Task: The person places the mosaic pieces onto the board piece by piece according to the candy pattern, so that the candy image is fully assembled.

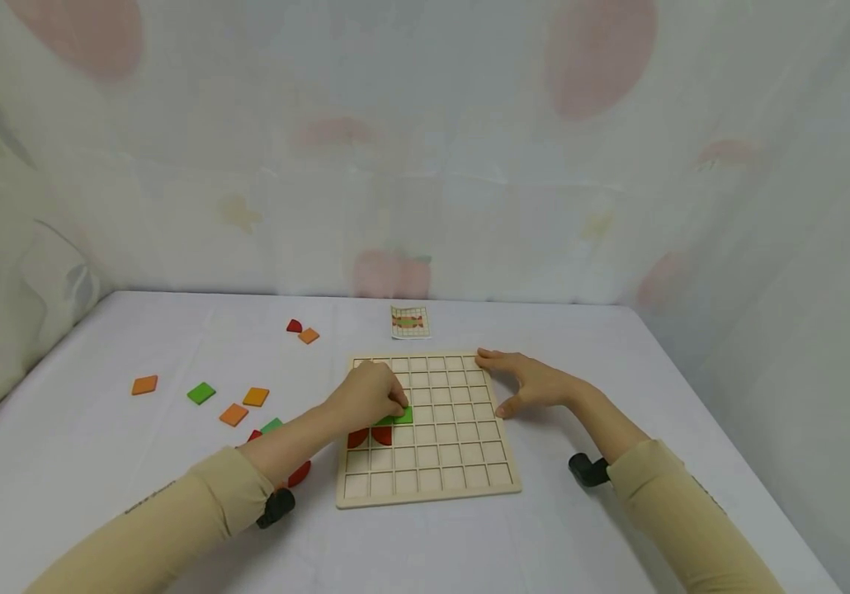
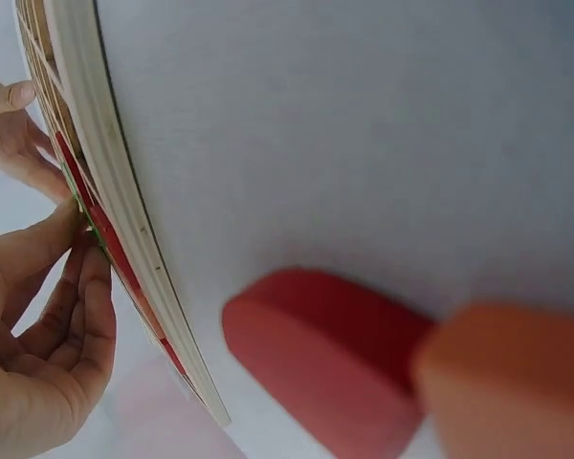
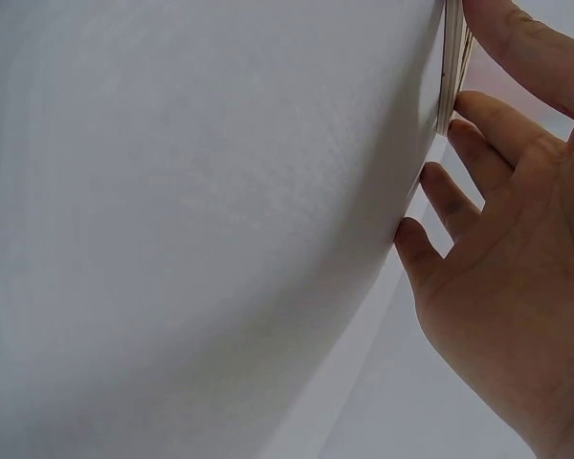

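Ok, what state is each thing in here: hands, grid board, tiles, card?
Left hand: grip pinching the green square tile in a board cell.
Right hand: fingers straight, bracing the wooden grid board at its right edge.
Two red curved tiles: seated in cells.
Pattern card: flat, beyond the board.

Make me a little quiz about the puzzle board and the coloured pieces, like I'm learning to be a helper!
1. True or false: the left hand pinches a green tile over the grid board.
2. What does the right hand touch? A) the picture card B) the board's right edge C) an orange tile
3. Fill in: just below the green tile, two ___ pieces sit in the board.

Key
1. True.
2. B; its fingers lie straight against the edge.
3. Red.
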